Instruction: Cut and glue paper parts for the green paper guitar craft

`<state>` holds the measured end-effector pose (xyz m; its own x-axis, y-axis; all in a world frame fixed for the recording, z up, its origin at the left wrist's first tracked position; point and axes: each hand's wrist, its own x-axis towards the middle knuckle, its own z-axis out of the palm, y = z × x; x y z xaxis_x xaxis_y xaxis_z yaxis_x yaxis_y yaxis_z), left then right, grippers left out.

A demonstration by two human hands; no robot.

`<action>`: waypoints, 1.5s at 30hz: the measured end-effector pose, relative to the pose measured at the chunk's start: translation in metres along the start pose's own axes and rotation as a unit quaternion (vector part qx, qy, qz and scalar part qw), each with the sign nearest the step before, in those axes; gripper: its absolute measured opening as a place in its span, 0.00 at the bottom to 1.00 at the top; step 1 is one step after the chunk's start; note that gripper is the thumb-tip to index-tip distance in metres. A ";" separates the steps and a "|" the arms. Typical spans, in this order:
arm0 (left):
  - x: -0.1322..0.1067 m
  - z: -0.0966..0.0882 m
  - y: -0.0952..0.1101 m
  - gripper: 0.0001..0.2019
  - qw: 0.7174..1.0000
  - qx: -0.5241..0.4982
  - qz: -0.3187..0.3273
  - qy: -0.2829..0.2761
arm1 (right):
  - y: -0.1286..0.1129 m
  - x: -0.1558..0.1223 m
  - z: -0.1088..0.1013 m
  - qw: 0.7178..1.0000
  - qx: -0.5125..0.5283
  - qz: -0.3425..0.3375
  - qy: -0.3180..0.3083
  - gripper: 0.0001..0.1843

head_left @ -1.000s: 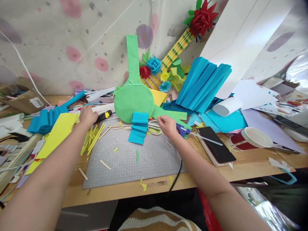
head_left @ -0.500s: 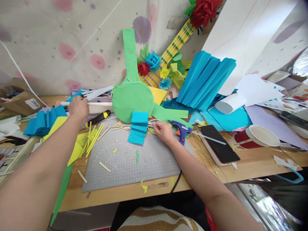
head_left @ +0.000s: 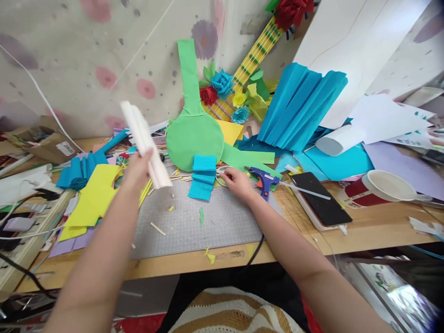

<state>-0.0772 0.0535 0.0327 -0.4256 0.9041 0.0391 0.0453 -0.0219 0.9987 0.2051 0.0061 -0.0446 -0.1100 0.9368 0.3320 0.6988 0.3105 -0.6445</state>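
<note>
My left hand point(head_left: 138, 170) is closed around a long folded strip of white paper point(head_left: 147, 148), lifted and tilted above the left of the grey cutting mat point(head_left: 194, 226). My right hand point(head_left: 237, 181) is closed at the mat's back edge, gripping a thin white looped handle point(head_left: 222, 178); the rest of that tool is mostly hidden. Just left of it, a pleated blue crepe paper piece point(head_left: 202, 178) hangs in front of a green paper disc with an upright neck point(head_left: 194, 141). A blue glue gun point(head_left: 265, 179) lies right of my right hand.
A black phone point(head_left: 322, 198) and a paper cup point(head_left: 376, 189) stand on the right. Tall pleated blue paper point(head_left: 301, 108) leans at the back, near a yellow paper guitar point(head_left: 258, 55) with flowers. Yellow sheets point(head_left: 92, 196) and a power strip point(head_left: 41, 236) lie on the left.
My left hand has lifted the white paper strip off the pile at the back left and swung it right and upright. The view has shifted slightly; my right hand stays in place.
</note>
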 end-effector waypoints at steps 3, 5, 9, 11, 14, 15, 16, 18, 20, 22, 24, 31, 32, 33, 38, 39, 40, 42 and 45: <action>-0.052 0.033 -0.042 0.15 0.991 -0.100 -0.069 -0.048 | -0.011 0.001 0.000 0.991 0.116 -0.010 -0.069 0.15; -0.075 0.047 -0.058 0.17 0.979 -0.156 -0.100 -0.081 | -0.023 0.001 0.001 0.974 0.187 0.011 -0.131 0.18; -0.093 0.054 -0.064 0.21 0.956 -0.219 -0.123 -0.149 | -0.048 0.003 0.010 0.915 0.306 0.132 -0.226 0.28; -0.093 0.049 -0.062 0.23 0.953 -0.216 -0.124 -0.174 | -0.054 0.005 0.017 0.887 0.353 0.175 -0.240 0.30; -0.088 0.037 -0.063 0.25 0.962 -0.175 -0.111 -0.178 | -0.055 0.010 0.030 0.893 0.364 0.181 -0.193 0.27; -0.085 0.032 -0.065 0.26 0.967 -0.154 -0.105 -0.173 | -0.054 0.012 0.035 0.904 0.351 0.173 -0.170 0.25; -0.082 0.027 -0.067 0.27 0.972 -0.131 -0.100 -0.167 | -0.052 0.014 0.039 0.917 0.332 0.162 -0.151 0.22; -0.077 0.018 -0.070 0.27 0.979 -0.088 -0.089 -0.158 | -0.051 0.017 0.046 0.938 0.287 0.145 -0.132 0.18; -0.073 0.012 -0.072 0.26 0.984 -0.055 -0.074 -0.153 | -0.050 0.018 0.051 0.950 0.250 0.136 -0.125 0.17; -0.071 0.010 -0.072 0.25 0.988 -0.029 -0.059 -0.142 | -0.049 0.018 0.054 0.957 0.228 0.137 -0.115 0.17; -0.070 0.009 -0.071 0.25 0.990 -0.005 -0.051 -0.131 | -0.048 0.018 0.055 0.959 0.220 0.140 -0.111 0.18; -0.065 0.004 -0.071 0.26 0.993 0.030 -0.055 -0.102 | -0.038 0.020 0.047 0.959 0.219 0.147 -0.105 0.14; -0.064 0.003 -0.071 0.26 0.993 0.031 -0.054 -0.100 | -0.038 0.020 0.045 0.961 0.215 0.143 -0.103 0.14; -0.063 0.002 -0.071 0.25 0.993 0.033 -0.051 -0.097 | -0.039 0.020 0.044 0.962 0.214 0.137 -0.102 0.13; -0.058 -0.003 -0.072 0.24 0.995 0.076 -0.003 -0.062 | -0.038 0.014 0.039 0.961 0.219 0.100 -0.139 0.10; -0.056 -0.006 -0.073 0.24 0.995 0.088 0.007 -0.045 | -0.037 0.012 0.035 0.963 0.210 0.092 -0.144 0.09; -0.054 -0.009 -0.074 0.23 0.995 0.098 0.016 -0.025 | -0.034 0.012 0.031 0.966 0.195 0.082 -0.146 0.08; -0.046 -0.017 -0.075 0.22 0.993 0.108 0.027 0.030 | -0.029 0.011 0.018 0.977 0.150 0.067 -0.137 0.06; -0.035 -0.030 -0.078 0.20 0.987 0.093 0.034 0.124 | -0.020 0.012 -0.003 0.989 0.068 0.062 -0.120 0.04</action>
<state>-0.0932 0.0112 -0.0455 -0.6226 0.7708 0.1352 0.2366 0.0207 0.9714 0.1918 0.0103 -0.0259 -0.2050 0.9753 0.0825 0.6171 0.1942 -0.7625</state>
